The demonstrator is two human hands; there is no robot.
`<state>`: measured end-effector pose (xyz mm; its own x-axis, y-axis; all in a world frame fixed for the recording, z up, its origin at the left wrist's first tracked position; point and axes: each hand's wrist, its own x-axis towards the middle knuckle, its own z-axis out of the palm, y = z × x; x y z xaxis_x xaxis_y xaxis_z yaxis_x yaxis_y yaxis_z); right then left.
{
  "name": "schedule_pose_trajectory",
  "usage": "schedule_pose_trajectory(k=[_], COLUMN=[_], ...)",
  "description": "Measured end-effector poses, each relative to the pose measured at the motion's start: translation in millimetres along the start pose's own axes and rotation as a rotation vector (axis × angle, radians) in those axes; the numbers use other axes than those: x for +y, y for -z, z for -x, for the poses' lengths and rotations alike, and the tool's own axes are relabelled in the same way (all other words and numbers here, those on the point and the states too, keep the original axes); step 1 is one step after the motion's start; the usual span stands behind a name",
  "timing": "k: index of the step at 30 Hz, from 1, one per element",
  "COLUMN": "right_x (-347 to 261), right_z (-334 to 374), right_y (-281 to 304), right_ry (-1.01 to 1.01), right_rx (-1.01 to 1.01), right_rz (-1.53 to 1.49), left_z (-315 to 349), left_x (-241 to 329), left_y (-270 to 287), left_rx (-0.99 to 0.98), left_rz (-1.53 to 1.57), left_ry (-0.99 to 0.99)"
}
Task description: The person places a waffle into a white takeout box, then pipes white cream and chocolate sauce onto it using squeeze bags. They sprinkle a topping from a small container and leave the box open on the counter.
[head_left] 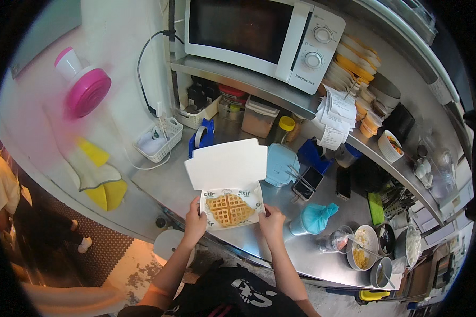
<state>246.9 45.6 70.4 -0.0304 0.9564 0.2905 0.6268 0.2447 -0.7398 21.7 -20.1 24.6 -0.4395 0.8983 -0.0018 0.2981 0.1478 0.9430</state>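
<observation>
One open white box (228,162) clamped between left hand (195,221) and right hand (272,222) at opposite sides. Waffle (231,210) lies inside. Step: apparently steadying box; next move likely needs level grip.

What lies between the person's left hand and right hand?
The head view shows an open white box holding a waffle between the left hand and right hand.

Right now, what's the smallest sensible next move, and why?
Probably ease the white box, kept level, a little farther in over the steel counter. In this view its near side looks close to the counter's front edge, its lid is open, the waffle lies uncovered, and the left hand and right hand grip its sides.
</observation>
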Motion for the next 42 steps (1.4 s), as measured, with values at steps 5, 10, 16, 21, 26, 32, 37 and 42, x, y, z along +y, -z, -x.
schedule_pose_trajectory(k=[5, 10, 16, 21, 26, 32, 37, 42], right_x=[23.0, 29.9, 58.9, 78.9, 80.2, 54.6, 21.6, -1.8], right_z=[15.4, -8.2, -97.4, -119.3, -130.8, -151.3, -152.6, -51.4], right_y=[-2.0, 10.3, -0.3, -6.5, -7.0, -28.5, -30.8, 4.6], right_ry=[-0.183, -0.110, -0.170, -0.321, -0.132, 0.144, 0.154, 0.325], right_rx=[-0.104, 0.099, 0.403, 0.409, 0.379, 0.365, 0.262, 0.426], right_rz=[-0.136, -0.050, 0.472, 0.678, 0.689, 0.674, 0.685, 0.307], left_z=[-2.8, -11.2, -35.2, -41.7, -38.8, -37.7, -38.4, -41.0], left_x=[0.9, -6.7, -16.9, -16.5, -15.1, -12.6, -14.5, -19.6], left_y=[-1.0, 1.4, 13.0, 9.3, 8.8, 8.8, 11.3, 7.6], left_rx=[0.001, 0.052, 0.197, 0.259, 0.277, 0.281, 0.238, 0.259], left_rz=[-0.023, 0.072, -0.088, -0.253, -0.228, -0.227, -0.231, -0.260], left_ry=[-0.145, -0.097, -0.302, -0.378, -0.364, -0.384, -0.317, -0.370])
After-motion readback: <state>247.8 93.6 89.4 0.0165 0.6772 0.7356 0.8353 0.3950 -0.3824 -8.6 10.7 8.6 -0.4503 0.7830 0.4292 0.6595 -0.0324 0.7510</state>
